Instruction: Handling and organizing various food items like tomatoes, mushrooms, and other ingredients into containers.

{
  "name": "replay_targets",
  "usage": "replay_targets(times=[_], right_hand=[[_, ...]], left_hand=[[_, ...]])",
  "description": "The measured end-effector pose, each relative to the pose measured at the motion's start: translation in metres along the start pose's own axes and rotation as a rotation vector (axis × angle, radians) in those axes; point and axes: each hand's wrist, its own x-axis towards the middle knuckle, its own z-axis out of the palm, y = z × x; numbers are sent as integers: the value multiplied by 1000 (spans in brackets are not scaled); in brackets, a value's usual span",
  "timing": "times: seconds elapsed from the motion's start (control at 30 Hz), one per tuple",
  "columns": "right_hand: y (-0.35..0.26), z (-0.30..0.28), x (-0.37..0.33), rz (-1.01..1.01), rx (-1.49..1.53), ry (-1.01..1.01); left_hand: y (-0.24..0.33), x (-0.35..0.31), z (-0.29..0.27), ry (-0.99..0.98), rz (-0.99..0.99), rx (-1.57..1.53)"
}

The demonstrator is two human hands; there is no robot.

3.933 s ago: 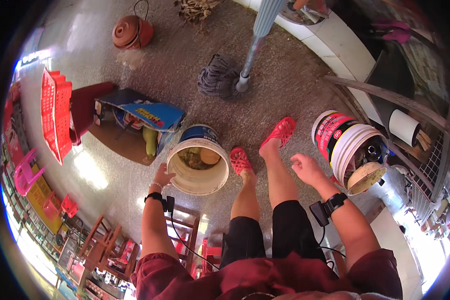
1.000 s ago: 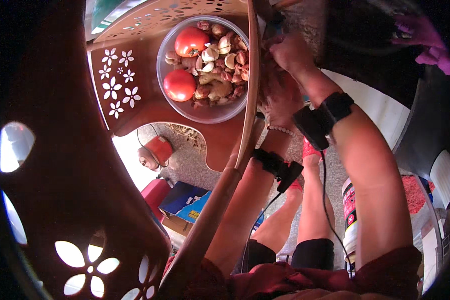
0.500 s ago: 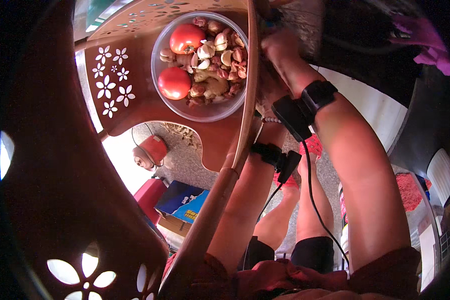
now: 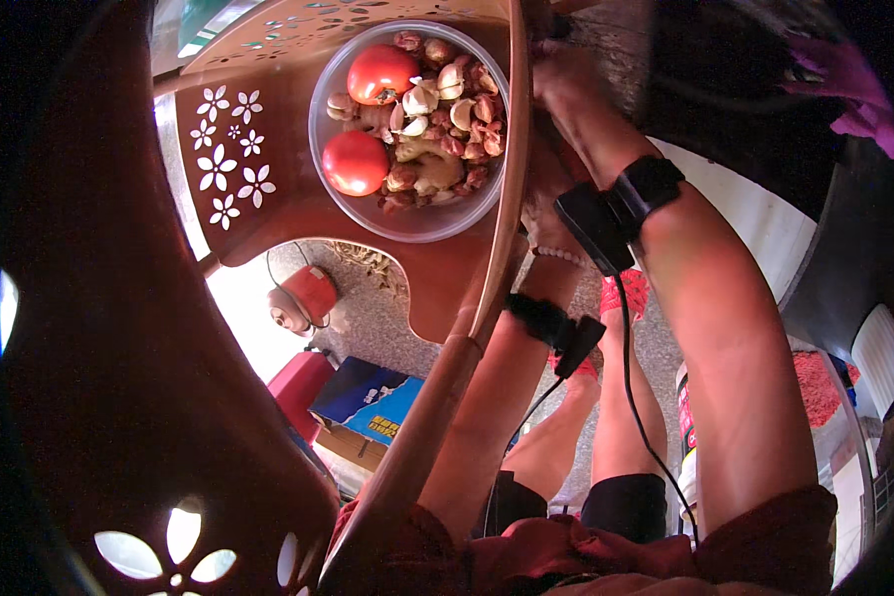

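Observation:
To the right of a brown rack panel's edge (image 4: pixel 516 129), both my hands reach forward, close together in deep shadow. My left hand (image 4: pixel 554 204), with a beaded bracelet at its wrist, is partly covered by the edge and by my right arm. Farther forward, my right hand (image 4: pixel 564 81) is dark and smeared. The fingers of both are hidden or too unclear to read, and I cannot make out what they touch. Nearest to them, beyond the edge, a round clear plastic tub (image 4: pixel 407 234) holds two tomatoes (image 4: pixel 356 163), garlic (image 4: pixel 420 97), ginger (image 4: pixel 437 174) and small reddish bulbs.
Brown panels with flower cutouts (image 4: pixel 219 169) rise on the left. Below stand a pink-and-white corded appliance (image 4: pixel 305 298) and a blue box (image 4: pixel 366 402). Black strapped devices (image 4: pixel 596 230) with cables sit on both my forearms. Something bright pink (image 4: pixel 869 119) is at the far right.
The rack, the tub and the floor items sit slightly farther right in the picture. Both my hands have shifted a little within the shadow. The tub's contents look the same.

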Motion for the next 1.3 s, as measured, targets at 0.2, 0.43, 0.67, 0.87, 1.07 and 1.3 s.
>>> replay_targets(times=[0.2, 0.43, 0.67, 0.87, 1.07, 1.3], right_hand=[[14, -7, -19, -304, -10, 198], [11, -18, -9, -240, -179, -239], [-3, -27, -35, -236, -183, -100], [7, -39, -35, -268, -152, -187], [21, -49, -66, -141, 124, -208], [27, -78, -81, 31, 148, -294]], left_hand=[[38, -48, -24, -62, -4, 122], [37, -56, -27, 62, -14, -232], [58, -78, -50, 20, -159, -409], [56, -90, -33, -120, -973, -1456], [57, -69, -27, -365, -931, -1544], [89, -62, -7, -424, -952, -1716]])
